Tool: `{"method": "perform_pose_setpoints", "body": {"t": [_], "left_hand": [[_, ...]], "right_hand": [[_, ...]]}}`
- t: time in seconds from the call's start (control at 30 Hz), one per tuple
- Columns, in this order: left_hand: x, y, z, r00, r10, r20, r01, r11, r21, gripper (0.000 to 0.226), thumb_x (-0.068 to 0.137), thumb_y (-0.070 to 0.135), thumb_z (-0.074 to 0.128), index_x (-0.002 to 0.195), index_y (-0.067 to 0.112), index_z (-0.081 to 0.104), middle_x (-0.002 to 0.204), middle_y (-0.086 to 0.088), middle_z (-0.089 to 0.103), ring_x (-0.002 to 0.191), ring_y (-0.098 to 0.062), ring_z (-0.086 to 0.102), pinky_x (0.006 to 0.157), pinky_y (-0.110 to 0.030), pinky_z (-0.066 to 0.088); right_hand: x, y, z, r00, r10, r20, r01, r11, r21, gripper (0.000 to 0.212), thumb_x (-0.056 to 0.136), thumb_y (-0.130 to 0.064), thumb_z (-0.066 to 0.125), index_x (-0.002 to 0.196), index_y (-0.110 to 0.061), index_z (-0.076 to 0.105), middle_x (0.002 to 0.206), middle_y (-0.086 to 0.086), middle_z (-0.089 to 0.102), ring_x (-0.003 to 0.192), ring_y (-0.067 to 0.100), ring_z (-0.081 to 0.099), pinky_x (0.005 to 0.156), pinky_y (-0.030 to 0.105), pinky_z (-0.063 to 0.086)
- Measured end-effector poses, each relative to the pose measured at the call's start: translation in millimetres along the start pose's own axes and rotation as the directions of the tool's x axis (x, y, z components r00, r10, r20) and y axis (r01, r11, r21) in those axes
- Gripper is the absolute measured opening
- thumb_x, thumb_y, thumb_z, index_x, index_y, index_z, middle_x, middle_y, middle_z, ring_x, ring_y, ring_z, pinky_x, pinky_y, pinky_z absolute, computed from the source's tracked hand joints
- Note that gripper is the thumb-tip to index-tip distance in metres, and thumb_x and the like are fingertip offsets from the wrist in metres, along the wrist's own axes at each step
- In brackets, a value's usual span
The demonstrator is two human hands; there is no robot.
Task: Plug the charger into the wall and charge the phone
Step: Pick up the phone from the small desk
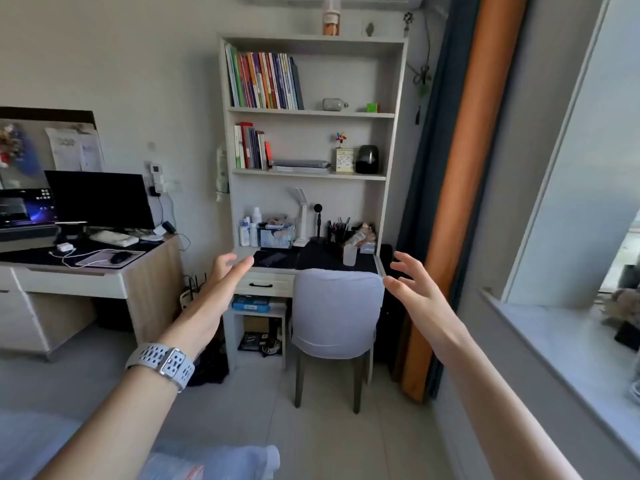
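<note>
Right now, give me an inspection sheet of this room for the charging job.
Surface: dark desk mat under the white bookshelf.
Job's things: dark phone flat on the mat; white charger with cable on the left desk.
Clutter: bottles, tissue box, pen cup, lamp.
Hands: left hand and right hand open, empty, raised.
Cables: white cable loose; black cord below the wall outlet.
Surroundings: chair, monitor, window sill.

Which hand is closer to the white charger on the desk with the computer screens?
Left. The left hand is raised, open and empty, to the right of the white charger. The right hand, also open and empty, is beyond the grey chair, much farther away.
</note>
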State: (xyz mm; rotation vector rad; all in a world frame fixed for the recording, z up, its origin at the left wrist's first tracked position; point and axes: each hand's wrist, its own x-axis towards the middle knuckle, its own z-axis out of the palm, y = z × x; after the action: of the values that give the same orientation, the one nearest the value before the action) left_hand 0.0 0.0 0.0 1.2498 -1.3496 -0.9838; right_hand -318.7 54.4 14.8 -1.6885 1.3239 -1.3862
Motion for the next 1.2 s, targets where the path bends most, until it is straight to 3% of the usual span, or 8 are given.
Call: {"method": "perform_pose_setpoints", "body": {"t": [0.13, 0.2, 0.3, 0.63, 0.8, 0.93, 1.07, 1.2], "left_hand": [[56, -30, -7, 0.998, -0.054, -0.021, 0.054, 0.998, 0.01, 0.08, 0.062, 0.079, 0.056, 0.128, 0.04, 0.033, 0.148, 0.004, 0.033, 0.122, -0.014, 0.033, 0.103, -0.045, 0.03], [83, -52, -14, 0.996, -0.094, 0.0, 0.094, 0.995, 0.041, 0.091, 0.051, 0.087, 0.059, 0.126, 0.044, 0.031, 0.149, 0.004, 0.03, 0.126, -0.014, 0.032, 0.104, -0.044, 0.031], [120, -80, -29, 0.989, -0.146, 0.001, 0.145, 0.987, 0.072, 0.107, 0.042, 0.092, 0.059, 0.131, 0.04, 0.031, 0.15, 0.003, 0.026, 0.126, -0.014, 0.03, 0.102, -0.04, 0.03], [260, -144, -24, 0.979, -0.2, 0.034, 0.191, 0.965, 0.178, 0.09, 0.076, 0.063, 0.065, 0.148, 0.038, 0.017, 0.161, -0.002, 0.008, 0.145, -0.024, 0.016, 0.113, -0.049, 0.025], [348, -172, 8, 0.976, -0.215, 0.017, 0.205, 0.95, 0.236, 0.094, 0.076, 0.064, 0.065, 0.15, 0.039, 0.013, 0.163, 0.003, 0.004, 0.147, -0.021, 0.012, 0.114, -0.047, 0.023], [423, -188, 32, 0.965, -0.262, -0.013, 0.255, 0.927, 0.275, 0.094, 0.077, 0.061, 0.066, 0.151, 0.035, 0.014, 0.163, -0.001, 0.007, 0.147, -0.024, 0.014, 0.115, -0.047, 0.023], [487, -198, 48, 0.963, -0.27, -0.023, 0.264, 0.915, 0.305, 0.092, 0.08, 0.057, 0.066, 0.152, 0.032, 0.015, 0.162, -0.002, 0.014, 0.146, -0.025, 0.018, 0.116, -0.046, 0.023], [529, -217, 60, 0.961, -0.261, -0.089, 0.271, 0.84, 0.471, 0.093, 0.082, 0.059, 0.063, 0.154, 0.027, 0.013, 0.162, -0.005, 0.02, 0.147, -0.026, 0.02, 0.118, -0.044, 0.021]], "right_hand": [[51, 25, 36, 0.997, 0.07, 0.012, -0.07, 0.998, 0.004, 0.052, 0.092, -0.038, 0.059, 0.14, -0.04, 0.037, 0.14, -0.011, 0.045, 0.134, 0.018, 0.04, 0.101, 0.038, 0.038], [83, 36, 54, 0.997, 0.076, 0.026, -0.075, 0.997, -0.017, 0.054, 0.093, -0.036, 0.058, 0.142, -0.04, 0.034, 0.142, -0.009, 0.044, 0.134, 0.019, 0.04, 0.107, 0.043, 0.036], [126, 53, 79, 0.998, 0.053, 0.027, -0.052, 0.998, -0.046, 0.056, 0.093, -0.034, 0.059, 0.143, -0.04, 0.032, 0.14, -0.01, 0.044, 0.132, 0.016, 0.039, 0.104, 0.039, 0.035], [225, 147, 134, 0.976, 0.182, 0.122, -0.159, 0.971, -0.178, 0.058, 0.094, -0.033, 0.057, 0.146, -0.033, 0.032, 0.143, -0.006, 0.04, 0.132, 0.013, 0.037, 0.103, 0.032, 0.032], [299, 210, 145, 0.96, 0.223, 0.167, -0.19, 0.963, -0.191, 0.059, 0.092, -0.041, 0.057, 0.146, -0.036, 0.032, 0.138, -0.011, 0.04, 0.127, 0.007, 0.035, 0.102, 0.03, 0.031], [376, 256, 150, 0.944, 0.259, 0.207, -0.218, 0.955, -0.2, 0.058, 0.093, -0.039, 0.058, 0.145, -0.031, 0.035, 0.142, -0.005, 0.044, 0.13, 0.013, 0.04, 0.103, 0.032, 0.035], [444, 291, 159, 0.923, 0.259, 0.283, -0.195, 0.952, -0.237, 0.06, 0.093, -0.04, 0.058, 0.147, -0.029, 0.034, 0.146, -0.002, 0.043, 0.132, 0.013, 0.039, 0.098, 0.025, 0.032], [493, 324, 171, 0.879, 0.329, 0.344, -0.225, 0.924, -0.309, 0.063, 0.093, -0.042, 0.056, 0.148, -0.028, 0.03, 0.147, 0.001, 0.043, 0.132, 0.021, 0.043, 0.093, 0.025, 0.033]]}}
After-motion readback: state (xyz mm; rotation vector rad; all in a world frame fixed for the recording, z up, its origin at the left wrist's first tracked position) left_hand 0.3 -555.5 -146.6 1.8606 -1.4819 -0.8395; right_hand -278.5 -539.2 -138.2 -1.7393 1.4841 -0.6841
